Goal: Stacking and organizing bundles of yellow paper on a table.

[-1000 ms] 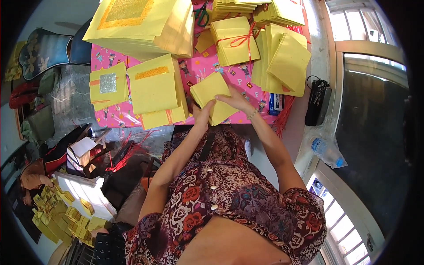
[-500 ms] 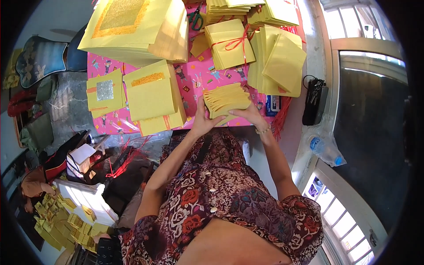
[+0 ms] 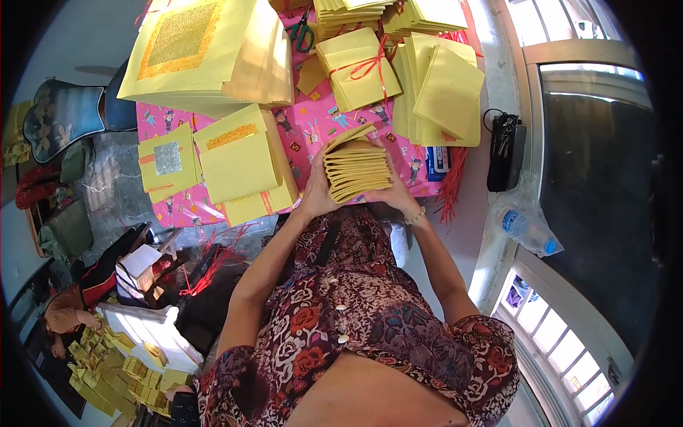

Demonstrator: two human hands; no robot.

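Yellow paper, folded into a thick squared stack of sheets [image 3: 357, 169], sits clamped between both hands just above the near edge of the pink patterned cloth [image 3: 324, 124] that covers the table; the left hand [image 3: 318, 191] presses flat against the stack's left side with fingers spread upward, and the right hand [image 3: 393, 186] cups its right and lower side, so both are grasping the bundle rather than resting on it. A second ago the same sheets lay loose and flatter under the hands, farther up the cloth; now they are gathered, turned on edge so the folded layers face the camera, and drawn in toward the person's floral-print dress [image 3: 356, 313]. I judge that the bundle has been squared up and lifted clear of the cloth, though its underside is hidden, so whether it touches the cloth cannot be told.

Measured from the pink cloth: on its left part lies a yellow block of paper with an orange glitter strip [image 3: 238, 160]; at its left edge a smaller yellow pack with a silver foil square [image 3: 168, 159]; across its far left a large yellow sheet pile with a gold centre [image 3: 192, 50]; near its far middle a yellow bundle tied with red string [image 3: 359, 67]; on its right part a leaning heap of plain yellow sheets [image 3: 445, 92]; at its far edge green-handled scissors [image 3: 302, 32].
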